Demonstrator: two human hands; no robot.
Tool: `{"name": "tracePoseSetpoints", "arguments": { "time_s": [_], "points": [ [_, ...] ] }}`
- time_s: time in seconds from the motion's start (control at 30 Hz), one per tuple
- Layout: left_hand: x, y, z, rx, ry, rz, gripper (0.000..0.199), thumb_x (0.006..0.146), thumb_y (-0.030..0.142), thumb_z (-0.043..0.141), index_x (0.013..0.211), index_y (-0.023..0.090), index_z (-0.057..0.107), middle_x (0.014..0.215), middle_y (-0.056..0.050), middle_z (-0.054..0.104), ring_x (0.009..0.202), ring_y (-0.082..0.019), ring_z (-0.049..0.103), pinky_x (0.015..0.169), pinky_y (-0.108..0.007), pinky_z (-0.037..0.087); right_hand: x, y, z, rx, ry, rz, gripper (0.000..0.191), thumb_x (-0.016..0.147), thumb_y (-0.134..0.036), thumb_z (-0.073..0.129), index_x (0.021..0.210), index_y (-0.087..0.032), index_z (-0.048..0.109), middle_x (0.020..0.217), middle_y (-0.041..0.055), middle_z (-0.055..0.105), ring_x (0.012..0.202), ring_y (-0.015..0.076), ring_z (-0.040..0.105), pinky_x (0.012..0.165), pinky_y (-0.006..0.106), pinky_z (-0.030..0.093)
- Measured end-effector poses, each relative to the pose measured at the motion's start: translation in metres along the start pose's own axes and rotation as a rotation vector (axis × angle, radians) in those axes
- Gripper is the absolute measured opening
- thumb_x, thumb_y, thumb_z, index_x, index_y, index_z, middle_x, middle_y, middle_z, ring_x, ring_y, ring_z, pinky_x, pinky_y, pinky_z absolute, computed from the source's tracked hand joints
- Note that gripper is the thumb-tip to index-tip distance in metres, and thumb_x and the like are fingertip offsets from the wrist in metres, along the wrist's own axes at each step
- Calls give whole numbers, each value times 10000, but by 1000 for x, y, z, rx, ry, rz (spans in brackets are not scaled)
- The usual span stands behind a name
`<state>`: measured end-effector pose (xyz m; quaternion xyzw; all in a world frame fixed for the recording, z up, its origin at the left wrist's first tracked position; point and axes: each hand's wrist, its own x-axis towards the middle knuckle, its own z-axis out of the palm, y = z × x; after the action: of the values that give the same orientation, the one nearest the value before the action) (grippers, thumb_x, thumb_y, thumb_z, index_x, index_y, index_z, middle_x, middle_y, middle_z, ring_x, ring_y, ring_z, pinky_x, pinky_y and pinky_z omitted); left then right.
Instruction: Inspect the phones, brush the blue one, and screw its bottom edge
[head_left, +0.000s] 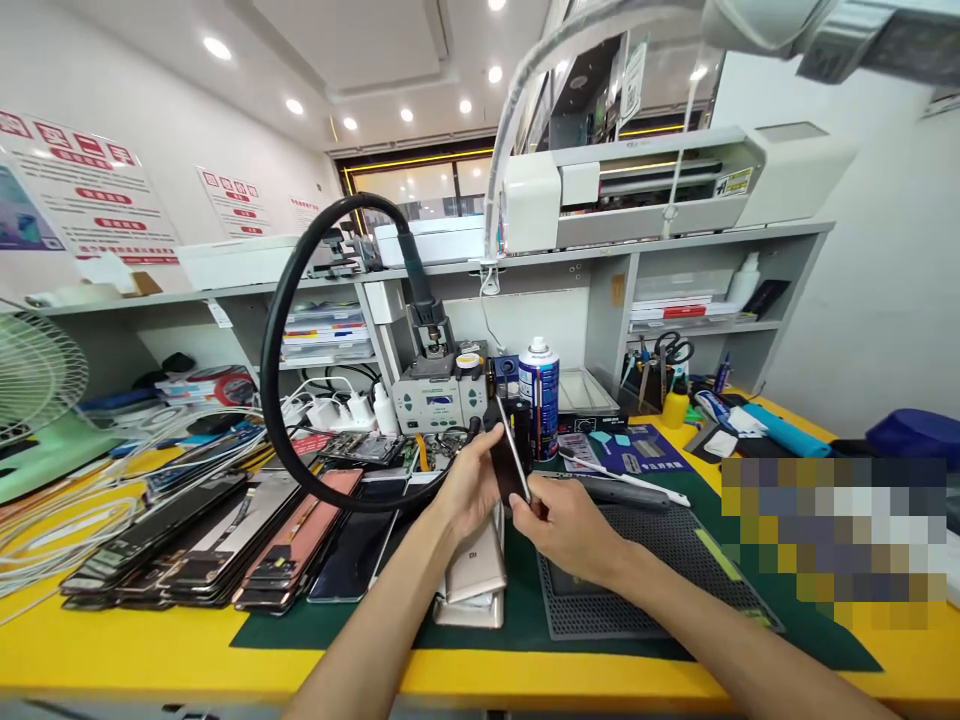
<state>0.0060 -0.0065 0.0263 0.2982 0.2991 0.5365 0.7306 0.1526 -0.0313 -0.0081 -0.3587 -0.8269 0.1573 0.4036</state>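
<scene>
A dark phone with a pale edge is held up on its side over the green mat, between both hands. My left hand grips its far left side, the thumb near the upper end. On the near right edge, my right hand pinches the phone between bent fingers and thumb. Below my left hand lies a gold phone on top of another pale one. A perforated black mat lies under my right forearm, with a dark flat item partly hidden beside the wrist.
Stacked phone screens cover the left of the table. A black hose arches up from the soldering station. Behind the hands stands a blue spray can. A grey handled tool lies beyond the right hand.
</scene>
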Motion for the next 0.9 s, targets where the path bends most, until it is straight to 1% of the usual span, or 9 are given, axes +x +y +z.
{"name": "tracePoseSetpoints", "arguments": {
  "time_s": [0.13, 0.23, 0.3, 0.37, 0.43, 0.5, 0.6, 0.7, 0.9],
  "points": [
    [-3, 8, -1, -28, 30, 42, 88, 901, 123, 588, 816, 118, 607, 668, -47, 660, 525, -140, 630, 533, -228, 525, -2, -7, -5, -29, -58, -74, 299, 937, -309, 513, 680, -203, 404, 587, -41, 450, 526, 100, 387, 549, 239, 269],
    [-5, 19, -1, -51, 103, 4, 160, 925, 114, 516, 792, 107, 604, 624, -69, 663, 494, -158, 641, 502, -242, 545, -4, -9, -15, -42, -147, -105, 295, 920, -358, 551, 683, -189, 503, 617, -18, 539, 549, 113, 452, 570, 238, 305],
    [-7, 26, -1, -90, 149, 5, 201, 941, 123, 473, 785, 107, 599, 611, -85, 668, 506, -168, 660, 504, -240, 560, -5, -5, -30, -71, -93, -41, 371, 947, -375, 507, 629, -183, 510, 600, -5, 546, 543, 117, 457, 566, 243, 310],
    [-10, 33, -2, -113, 166, 32, 219, 948, 125, 445, 790, 104, 594, 624, -104, 677, 522, -171, 673, 500, -227, 562, -6, 3, -52, -139, 47, 96, 428, 980, -385, 448, 616, -176, 534, 614, 13, 574, 563, 127, 483, 578, 247, 327],
    [-12, 38, -4, -123, 165, 80, 211, 943, 114, 437, 801, 97, 592, 643, -117, 686, 535, -168, 678, 509, -219, 566, -10, 13, -78, -262, 113, 251, 359, 968, -361, 473, 707, -167, 625, 719, 40, 653, 659, 154, 558, 630, 251, 358],
    [-12, 41, -8, -115, 160, 115, 184, 933, 107, 447, 823, 94, 594, 657, -119, 692, 536, -172, 680, 504, -226, 568, -15, 24, -101, -413, 21, 358, 240, 918, -264, 510, 784, -166, 683, 781, 56, 680, 728, 175, 587, 659, 257, 361],
    [-10, 39, -12, -62, 119, 94, 125, 923, 125, 493, 888, 89, 607, 669, -110, 695, 542, -191, 685, 485, -252, 569, -19, 44, -122, -470, -72, 422, 230, 862, -169, 517, 723, -146, 698, 704, 65, 657, 675, 177, 574, 622, 260, 339],
    [-11, 30, -9, 4, 31, 52, 101, 899, 142, 580, 987, 100, 604, 748, -105, 715, 604, -198, 709, 530, -261, 589, -13, 65, -126, -425, -198, 453, 196, 818, -199, 596, 682, -142, 724, 667, 51, 669, 633, 166, 574, 586, 251, 344],
    [-23, 12, 5, 84, -153, 7, 419, 911, 224, 630, 1289, 224, 449, 979, -134, 732, 817, -282, 752, 738, -430, 629, 5, 88, -124, -267, -384, 456, 163, 762, -237, 654, 764, -131, 778, 719, 43, 724, 668, 170, 628, 607, 236, 424]
  ]
}}
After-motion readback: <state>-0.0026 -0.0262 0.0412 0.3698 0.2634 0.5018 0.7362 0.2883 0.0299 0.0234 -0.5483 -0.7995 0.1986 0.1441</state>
